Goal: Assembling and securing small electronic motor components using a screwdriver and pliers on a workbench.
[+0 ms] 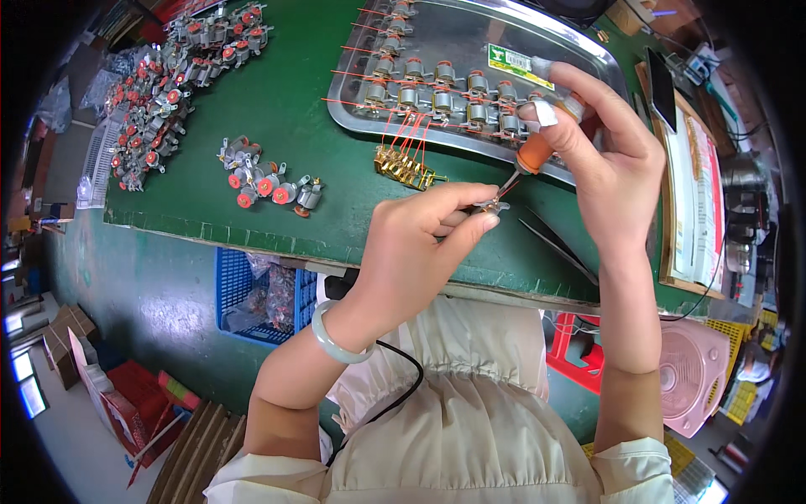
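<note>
My left hand, near the table's front edge, pinches a small silvery metal part between thumb and fingertips. Most of that part is covered by the fingers. My right hand, a white wrap on its thumb, grips an orange-handled screwdriver. The screwdriver slants down, its tip at the small part; whether it touches a screw is too small to see. Beyond my left hand lie several brass pieces with thin red wires. Dark tweezers rest on the table below my right hand.
A metal tray at the back carries rows of small motor-like parts with red wires. Loose parts lie on the green table, with a larger heap at far left. A clipboard stands right; a blue crate sits below.
</note>
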A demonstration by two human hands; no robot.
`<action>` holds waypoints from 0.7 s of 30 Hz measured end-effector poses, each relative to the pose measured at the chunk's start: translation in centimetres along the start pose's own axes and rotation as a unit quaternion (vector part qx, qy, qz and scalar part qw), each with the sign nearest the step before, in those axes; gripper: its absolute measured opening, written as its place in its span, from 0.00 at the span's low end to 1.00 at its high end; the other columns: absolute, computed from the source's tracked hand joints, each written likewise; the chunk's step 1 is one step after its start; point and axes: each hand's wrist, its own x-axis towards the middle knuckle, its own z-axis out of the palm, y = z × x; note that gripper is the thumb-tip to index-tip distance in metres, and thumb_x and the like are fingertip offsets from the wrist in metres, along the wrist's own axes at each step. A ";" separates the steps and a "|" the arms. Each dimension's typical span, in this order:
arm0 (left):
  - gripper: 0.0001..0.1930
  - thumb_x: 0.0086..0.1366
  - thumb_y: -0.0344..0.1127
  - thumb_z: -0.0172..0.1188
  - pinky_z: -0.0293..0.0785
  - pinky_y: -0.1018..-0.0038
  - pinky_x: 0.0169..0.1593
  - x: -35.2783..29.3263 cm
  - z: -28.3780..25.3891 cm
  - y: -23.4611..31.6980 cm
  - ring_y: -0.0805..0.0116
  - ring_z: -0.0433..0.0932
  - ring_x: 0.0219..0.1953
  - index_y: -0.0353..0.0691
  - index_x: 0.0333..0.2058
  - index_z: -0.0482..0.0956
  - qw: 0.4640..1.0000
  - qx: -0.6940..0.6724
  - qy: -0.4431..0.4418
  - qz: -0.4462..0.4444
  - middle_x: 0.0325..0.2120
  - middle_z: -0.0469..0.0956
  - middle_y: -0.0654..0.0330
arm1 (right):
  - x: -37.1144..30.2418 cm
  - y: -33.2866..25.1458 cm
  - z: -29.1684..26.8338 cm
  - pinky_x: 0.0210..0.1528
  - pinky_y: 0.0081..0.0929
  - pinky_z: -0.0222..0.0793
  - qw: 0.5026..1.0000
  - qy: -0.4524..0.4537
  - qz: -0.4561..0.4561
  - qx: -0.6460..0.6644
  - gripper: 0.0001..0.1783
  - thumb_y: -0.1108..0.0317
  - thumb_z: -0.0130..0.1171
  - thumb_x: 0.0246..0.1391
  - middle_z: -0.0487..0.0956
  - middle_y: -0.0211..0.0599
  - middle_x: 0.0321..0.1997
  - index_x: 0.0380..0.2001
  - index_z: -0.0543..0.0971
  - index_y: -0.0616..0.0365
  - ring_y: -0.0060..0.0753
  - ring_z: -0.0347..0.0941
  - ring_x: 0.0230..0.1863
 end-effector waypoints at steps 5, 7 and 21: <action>0.12 0.53 0.24 0.59 0.73 0.83 0.35 0.0 0.1 0.0 0.77 0.77 0.31 0.32 0.38 0.75 1.000 -0.009 -0.011 -0.005 0.29 0.78 0.60 | 0.5 0.4 -0.3 0.37 0.14 0.66 0.943 -0.011 0.022 0.332 0.19 0.73 0.56 0.47 0.77 0.35 0.32 0.46 0.71 0.63 0.19 0.72 0.33; 0.12 0.53 0.24 0.59 0.73 0.83 0.35 0.0 0.1 0.1 0.77 0.77 0.31 0.32 0.38 0.75 1.000 -0.004 -0.003 -0.004 0.29 0.78 0.60 | 0.1 0.6 -0.7 0.46 0.21 0.64 1.000 -0.007 -0.018 -0.014 0.20 0.72 0.50 0.51 0.75 0.38 0.40 0.49 0.68 0.63 0.24 0.71 0.41; 0.13 0.52 0.23 0.59 0.73 0.84 0.35 -0.2 0.1 -0.1 0.77 0.77 0.31 0.32 0.39 0.75 1.000 0.018 -0.009 0.012 0.29 0.78 0.60 | 1.8 1.0 -2.2 0.29 0.14 0.64 0.973 -0.142 0.067 0.169 0.13 0.64 0.61 0.44 0.76 0.34 0.24 0.23 0.69 0.60 0.19 0.73 0.29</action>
